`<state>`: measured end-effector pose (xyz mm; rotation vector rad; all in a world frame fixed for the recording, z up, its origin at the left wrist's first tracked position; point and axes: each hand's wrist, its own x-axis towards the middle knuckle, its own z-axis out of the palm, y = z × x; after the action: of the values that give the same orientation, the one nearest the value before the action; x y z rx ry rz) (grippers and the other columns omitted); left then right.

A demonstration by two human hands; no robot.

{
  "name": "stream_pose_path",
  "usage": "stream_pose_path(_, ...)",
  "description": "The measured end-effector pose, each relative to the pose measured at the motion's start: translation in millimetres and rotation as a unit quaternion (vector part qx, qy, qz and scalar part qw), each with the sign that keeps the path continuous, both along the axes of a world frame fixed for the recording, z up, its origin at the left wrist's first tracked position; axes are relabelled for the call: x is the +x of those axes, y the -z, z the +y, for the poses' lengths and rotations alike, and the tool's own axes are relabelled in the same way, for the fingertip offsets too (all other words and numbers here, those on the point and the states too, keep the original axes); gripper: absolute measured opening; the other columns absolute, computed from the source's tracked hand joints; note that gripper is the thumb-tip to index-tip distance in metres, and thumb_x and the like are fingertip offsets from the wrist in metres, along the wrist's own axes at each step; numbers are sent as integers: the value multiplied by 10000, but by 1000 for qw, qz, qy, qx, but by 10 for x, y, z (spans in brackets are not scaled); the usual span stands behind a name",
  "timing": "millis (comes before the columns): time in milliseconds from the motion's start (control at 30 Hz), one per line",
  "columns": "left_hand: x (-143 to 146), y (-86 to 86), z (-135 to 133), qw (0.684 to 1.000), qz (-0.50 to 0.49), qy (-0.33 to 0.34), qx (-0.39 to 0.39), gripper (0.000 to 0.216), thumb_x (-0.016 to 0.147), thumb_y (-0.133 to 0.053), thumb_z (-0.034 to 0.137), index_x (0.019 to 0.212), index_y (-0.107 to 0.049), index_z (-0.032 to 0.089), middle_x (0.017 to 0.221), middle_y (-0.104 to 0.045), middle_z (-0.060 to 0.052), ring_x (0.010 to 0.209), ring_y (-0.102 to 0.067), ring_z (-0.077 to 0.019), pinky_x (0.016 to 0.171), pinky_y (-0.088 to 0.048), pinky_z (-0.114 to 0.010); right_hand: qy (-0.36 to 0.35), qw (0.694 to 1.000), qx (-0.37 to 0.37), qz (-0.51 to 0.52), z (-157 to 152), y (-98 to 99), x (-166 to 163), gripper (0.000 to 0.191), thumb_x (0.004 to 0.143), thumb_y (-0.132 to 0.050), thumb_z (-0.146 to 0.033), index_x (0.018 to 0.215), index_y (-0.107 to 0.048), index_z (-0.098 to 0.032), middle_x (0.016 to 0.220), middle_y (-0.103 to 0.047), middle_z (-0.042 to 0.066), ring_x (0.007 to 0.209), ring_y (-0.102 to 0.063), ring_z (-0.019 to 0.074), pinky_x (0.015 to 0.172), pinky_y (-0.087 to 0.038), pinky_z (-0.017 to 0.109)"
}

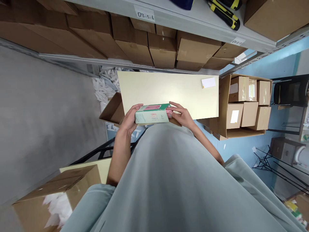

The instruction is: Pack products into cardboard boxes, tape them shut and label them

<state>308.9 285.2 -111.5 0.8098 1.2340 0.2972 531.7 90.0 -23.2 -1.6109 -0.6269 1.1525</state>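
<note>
L hand (130, 118) gripping L end of green-white box (152, 114), which is approx. over near edge of cream tabletop (149, 87). R hand (182, 116) at box's R end, fingers part-spread, tips by pink bit there; can't tell if pinching. Sm. white pack (208, 82) far R on tabletop; open carton (223, 108) w/ boxes just R.

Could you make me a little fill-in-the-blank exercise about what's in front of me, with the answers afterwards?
1. Both the left hand and right hand touch the green box, whose top panel is ____.
2. The tools on the shelf are black and ____.
3. The carton packed with smaller boxes is on the picture's ____ side.

Answers: pink; yellow; right.
</note>
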Motion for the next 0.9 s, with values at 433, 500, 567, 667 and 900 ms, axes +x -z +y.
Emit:
stream_pose_path(433,62,78,-25,1000,19,5,-10,410,906,-800,500,1218,-842,236,1144,-802,-76,815,-715,-217,529,-479,-256,22,998,-19,-52,56,328,134,489,959,-823,-757,1057,-906,-285,1458,-761,125,1486,-682,319,1170,-677,479)
stream_pose_path(500,46,107,-3,999,27,-7,-18,404,908,-799,478,1225,-843,230,1136,-811,-79,793,-722,-215,515,-477,-257,37,997,-23,-57,47,357,190,528,947,-819,-775,1100,-895,-276,1420,-782,122,1412,-726,305,1155,-682,469)
stream_pose_path(567,22,131,28,999,26,-22,-34,418,903,-804,458,1255,-843,235,1172,-826,-81,789,-737,-209,517,-501,-253,50,997,-28,-59,21,342,254,554,917,-845,-776,1136,-879,-268,1396,-791,117,1318,-765,293,1105,-704,459)
stream_pose_path(667,-22,151,85,997,25,-36,-62,474,898,-810,461,1325,-833,256,1213,-838,-80,765,-752,-203,523,-542,-256,26,998,-20,-63,-29,240,349,529,914,-866,-748,1154,-872,-276,1364,-804,101,1270,-779,281,1100,-709,460)
stream_pose_path(900,-50,160,161,999,19,3,-41,473,871,-804,440,1296,-850,236,1174,-842,-77,771,-734,-187,543,-537,-221,-95,990,-16,-107,8,100,364,370,984,-841,-533,1259,-869,-288,1401,-791,91,1181,-782,256,1025,-695,437)
